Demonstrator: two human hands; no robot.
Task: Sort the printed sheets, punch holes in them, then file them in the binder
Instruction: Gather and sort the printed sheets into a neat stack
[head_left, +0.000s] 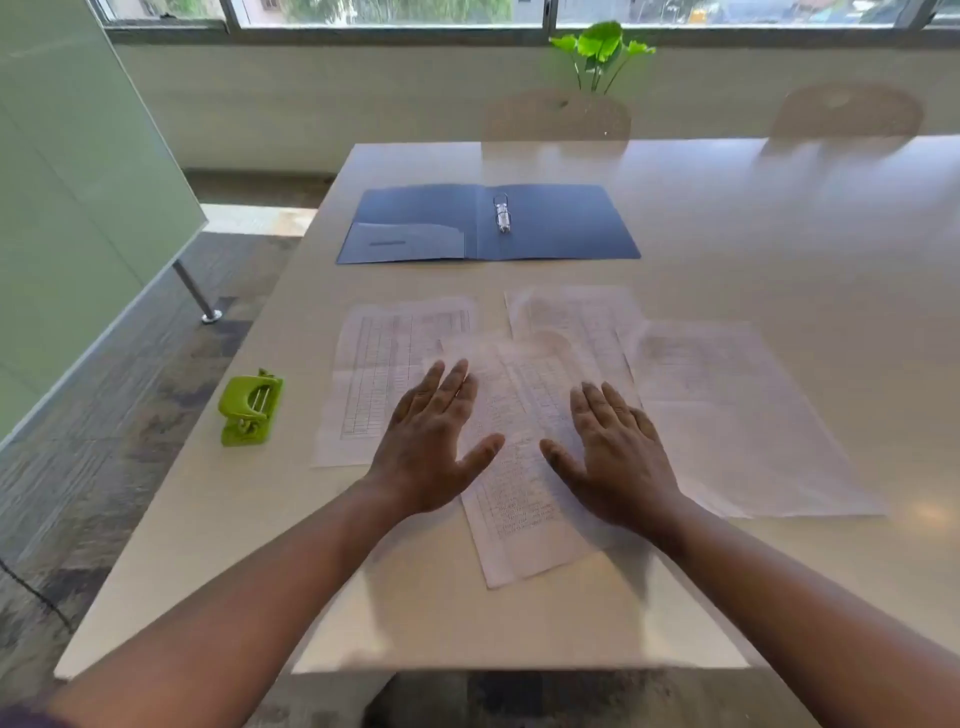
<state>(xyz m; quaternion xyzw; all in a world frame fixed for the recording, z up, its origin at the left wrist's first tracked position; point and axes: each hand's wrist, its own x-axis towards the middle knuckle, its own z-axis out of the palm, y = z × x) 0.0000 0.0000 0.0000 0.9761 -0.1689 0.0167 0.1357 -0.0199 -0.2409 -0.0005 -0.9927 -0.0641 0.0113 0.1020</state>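
Several printed sheets lie spread and overlapping on the table (779, 218). A middle sheet (519, 525) lies between my hands, another sheet (374, 374) to the left, one (737, 415) to the right and one (576, 312) behind. My left hand (431, 447) and my right hand (618, 457) are flat over the middle sheets, fingers straight and spread, holding nothing. A dark blue binder (561, 223) lies open beyond the sheets, its metal rings (502, 212) at the spine. A green hole punch (250, 408) stands left of the sheets.
The table's left edge runs close to the hole punch, with carpeted floor below. Two chairs (556, 117) stand at the far side, and a green plant (600, 49) is by the window. A glass partition (78, 182) on a metal leg stands at the left.
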